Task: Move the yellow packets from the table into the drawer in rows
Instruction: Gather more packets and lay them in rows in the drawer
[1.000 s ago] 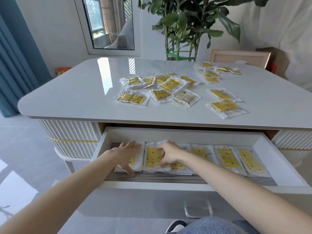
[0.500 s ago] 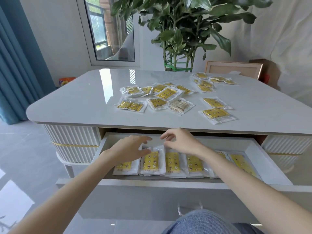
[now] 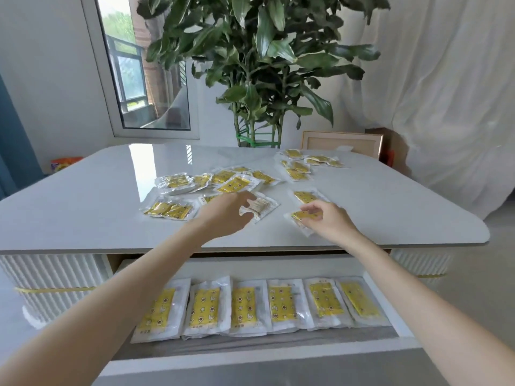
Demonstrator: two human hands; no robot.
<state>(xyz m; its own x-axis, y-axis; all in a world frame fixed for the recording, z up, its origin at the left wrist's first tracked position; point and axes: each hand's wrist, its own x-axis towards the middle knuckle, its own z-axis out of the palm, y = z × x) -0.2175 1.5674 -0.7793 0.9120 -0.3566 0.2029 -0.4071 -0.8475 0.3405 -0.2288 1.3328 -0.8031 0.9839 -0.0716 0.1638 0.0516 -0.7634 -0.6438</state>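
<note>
Right hand (image 3: pixel 330 222) now on table (image 3: pixel 83 207) packet (image 3: pixel 297 217)

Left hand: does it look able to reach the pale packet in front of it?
Probably yes. The left hand is open right at the pale packet, which lies uncovered; the right hand pinches a yellow packet to the side.

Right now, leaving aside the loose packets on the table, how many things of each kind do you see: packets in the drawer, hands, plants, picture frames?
Yellow packets in the drawer: 6
Hands: 2, left hand open, right hand pinching a table packet
Plant: 1
Picture frame: 1
Total: 10
</note>
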